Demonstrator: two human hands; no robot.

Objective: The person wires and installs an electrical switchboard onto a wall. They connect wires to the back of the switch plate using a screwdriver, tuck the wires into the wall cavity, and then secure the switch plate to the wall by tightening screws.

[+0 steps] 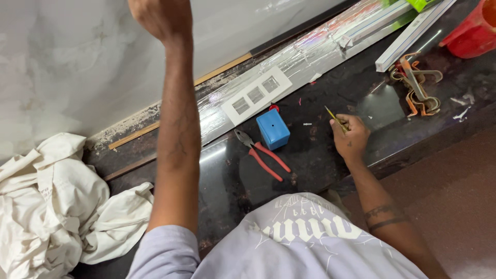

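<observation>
My left hand (160, 18) is raised high against the pale marble wall (62, 62) at the top edge of the view; its fingers are cut off, so what it holds is hidden. My right hand (349, 137) rests on the dark counter (320, 170), closed around a thin yellow-tipped tool (335, 118), perhaps a small screwdriver. To its left stand a small blue box (273, 129) and red-handled pliers (261, 152). A white switch plate (256, 94) with three square openings lies behind the box.
Crumpled white cloth (51, 201) fills the left corner. A long plastic-wrapped strip (315, 51) runs along the wall. White trunking pieces (413, 33), a tangle of orange and tan straps (418, 88) and a red container (475, 31) sit at the upper right. Small debris is scattered nearby.
</observation>
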